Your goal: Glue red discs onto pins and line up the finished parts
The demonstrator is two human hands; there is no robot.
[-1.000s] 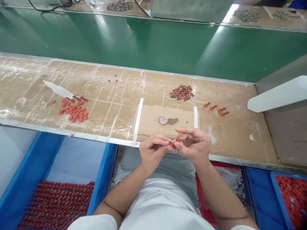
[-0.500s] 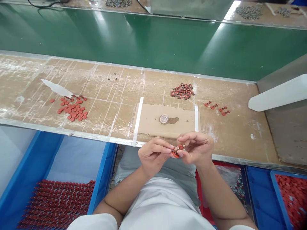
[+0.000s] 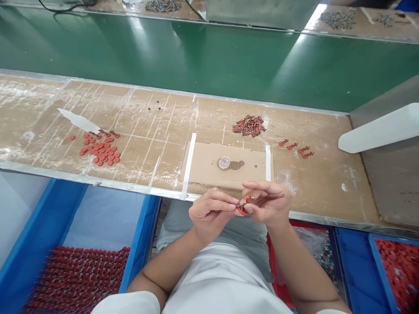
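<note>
Left hand [image 3: 209, 213] and right hand [image 3: 268, 203] fingertip to fingertip around a small red part [image 3: 242, 207], just before the cardboard pad [image 3: 209, 168].

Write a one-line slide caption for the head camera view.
Left hand and right hand pinch a small red part together above the workbench edge.

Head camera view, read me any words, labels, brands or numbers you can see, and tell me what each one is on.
None: no readable text anywhere.
The small red part pinched between the left hand and right hand is too small to show any marking.
The cardboard pad, workbench and blue bins bear no lettering.
</note>
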